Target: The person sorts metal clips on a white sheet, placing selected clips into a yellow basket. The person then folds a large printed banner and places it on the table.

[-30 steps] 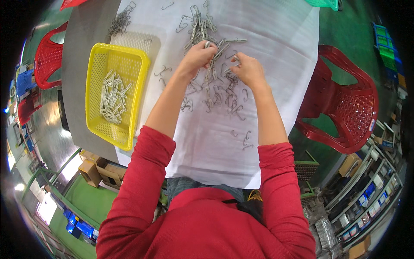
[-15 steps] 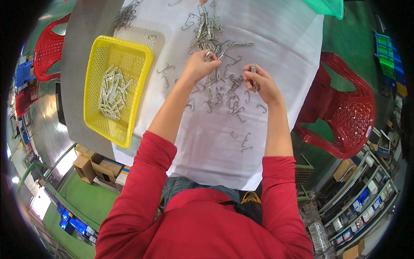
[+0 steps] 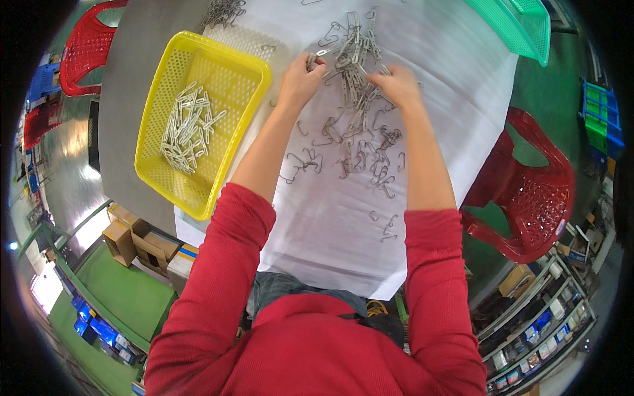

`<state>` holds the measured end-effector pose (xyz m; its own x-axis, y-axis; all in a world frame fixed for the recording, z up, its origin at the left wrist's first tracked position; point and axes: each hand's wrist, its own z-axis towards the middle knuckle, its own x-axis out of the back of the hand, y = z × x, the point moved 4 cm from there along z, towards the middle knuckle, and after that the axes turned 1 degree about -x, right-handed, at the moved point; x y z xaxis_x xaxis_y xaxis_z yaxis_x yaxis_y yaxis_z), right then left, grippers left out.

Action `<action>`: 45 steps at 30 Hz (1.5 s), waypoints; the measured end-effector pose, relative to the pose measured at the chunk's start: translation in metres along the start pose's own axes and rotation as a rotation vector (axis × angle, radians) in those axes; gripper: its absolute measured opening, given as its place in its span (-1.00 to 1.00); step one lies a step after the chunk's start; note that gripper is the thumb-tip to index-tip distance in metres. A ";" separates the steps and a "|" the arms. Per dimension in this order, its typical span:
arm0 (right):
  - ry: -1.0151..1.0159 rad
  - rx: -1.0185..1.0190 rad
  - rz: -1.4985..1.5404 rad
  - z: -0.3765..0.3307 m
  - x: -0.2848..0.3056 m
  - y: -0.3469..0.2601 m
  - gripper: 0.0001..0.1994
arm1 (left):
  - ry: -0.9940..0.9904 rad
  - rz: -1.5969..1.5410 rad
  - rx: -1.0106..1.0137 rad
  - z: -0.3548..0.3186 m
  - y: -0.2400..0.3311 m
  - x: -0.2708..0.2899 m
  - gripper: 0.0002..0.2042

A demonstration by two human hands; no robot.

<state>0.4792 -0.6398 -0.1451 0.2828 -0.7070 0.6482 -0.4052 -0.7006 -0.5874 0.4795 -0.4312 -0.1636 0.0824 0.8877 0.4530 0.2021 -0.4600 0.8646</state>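
My left hand (image 3: 301,82) is closed on a pale clothes peg (image 3: 311,61) at the left side of a heap of pegs (image 3: 353,59). A second pale piece shows just past its fingertips. My right hand (image 3: 398,86) is closed at the heap's right side, and a greyish peg (image 3: 385,70) sticks out above its fingers; the fingertips are partly hidden. Bent wire hooks (image 3: 380,162) lie loose on the white sheet (image 3: 330,231) nearer to me. On my left stands a yellow basket (image 3: 254,99) with many pale pegs (image 3: 191,129) in it.
A tangle of dark wire hooks (image 3: 223,12) lies at the far left of the table. A green basket (image 3: 522,30) stands at the far right edge. A dark red chair (image 3: 528,178) is to the right, a red chair (image 3: 89,49) to the left.
Both hands have moved farther away over the table, the right one in toward the heap. The whole view has shifted a little, so the basket and heap appear farther right.
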 end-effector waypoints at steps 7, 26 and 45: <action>-0.292 -0.276 0.998 -0.096 0.019 0.061 -0.83 | 0.158 0.350 0.031 0.000 0.003 0.009 -0.78; -0.230 -0.199 1.378 -0.146 0.012 0.114 -0.89 | -0.327 0.282 0.001 0.002 -0.001 0.010 -0.81; 0.106 -0.227 0.210 -0.025 0.012 0.051 -0.71 | -0.158 0.608 -0.155 -0.030 0.062 -0.091 -0.77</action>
<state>0.4400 -0.6812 -0.1548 0.0856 -0.8115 0.5781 -0.6318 -0.4928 -0.5982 0.4553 -0.5407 -0.1450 0.2832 0.4543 0.8447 -0.0680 -0.8690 0.4901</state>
